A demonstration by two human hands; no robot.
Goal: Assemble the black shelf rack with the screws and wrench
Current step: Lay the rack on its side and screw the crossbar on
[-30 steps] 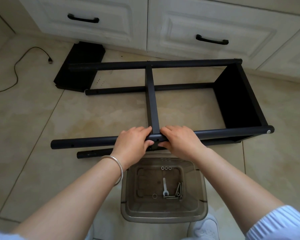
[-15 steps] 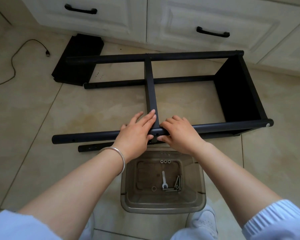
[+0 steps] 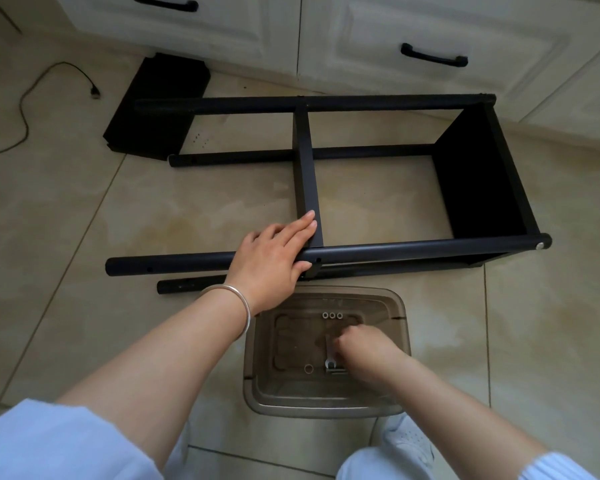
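Black shelf rack lies on its side on the floor; the left hand rests flat on its front tube, while the right hand, fingers curled, reaches into the clear bin by the wrench; whether it grasps anything I cannot tell.

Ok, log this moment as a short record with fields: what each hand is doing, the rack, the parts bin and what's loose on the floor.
left hand: left hand rests flat on the front tube at the crossbar joint
right hand: right hand curled inside the clear bin, at the wrench; grip hidden
rack: black rack lying on its side on the tiles
bin contents: three washers, one ring
loose: black panel, cable
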